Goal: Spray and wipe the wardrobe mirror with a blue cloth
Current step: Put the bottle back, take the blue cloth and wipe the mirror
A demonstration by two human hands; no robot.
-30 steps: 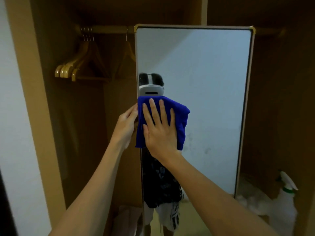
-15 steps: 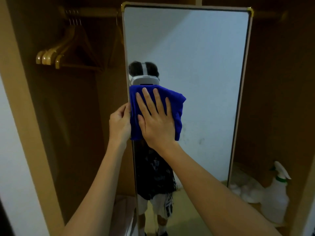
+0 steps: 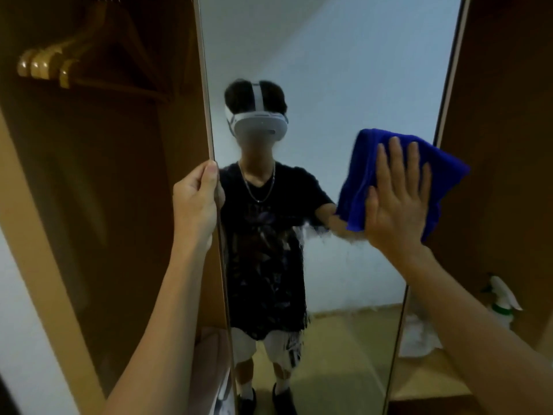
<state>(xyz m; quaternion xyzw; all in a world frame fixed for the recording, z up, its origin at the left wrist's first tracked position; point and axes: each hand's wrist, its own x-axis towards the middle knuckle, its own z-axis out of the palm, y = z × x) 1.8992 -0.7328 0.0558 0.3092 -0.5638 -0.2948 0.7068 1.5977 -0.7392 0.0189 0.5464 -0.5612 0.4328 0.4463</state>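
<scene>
My flat right hand [image 3: 398,202] presses the soft, limp cloth [image 3: 401,163] against the mirror [image 3: 344,70]; my left hand [image 3: 196,202] grips its rigid edge.

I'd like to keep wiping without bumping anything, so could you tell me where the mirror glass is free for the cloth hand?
Free: glass between left hand and blue cloth, and below the cloth. Crowded: mirror right edge, under right hand.

Left hand [image 3: 196,202] raised with fingers curled; right hand [image 3: 395,205] raised, fingers straight.
</scene>
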